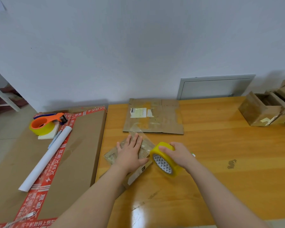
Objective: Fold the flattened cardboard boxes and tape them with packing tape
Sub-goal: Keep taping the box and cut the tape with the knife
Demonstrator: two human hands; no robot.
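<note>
With left hand [130, 153] flat, fingers straight, presses down on the box [146, 148]. With right hand [178, 153] curled round it, grips the tape [164, 163] just beside the box, near the desk's [220, 153] left edge. Farther back lies flat cardboard [153, 117], unfolded. Could wrinkle the strip if pulled crooked, or skid the box sideways if pressure slackens.

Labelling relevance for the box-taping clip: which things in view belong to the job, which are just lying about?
Job: left hand pressing flat on the small box; right hand gripping the yellow tape roll; flattened cardboard behind them; folded boxes at far right.
Lying about: orange tape dispenser, white paper roll, pen, all on the big carton at left.
</note>
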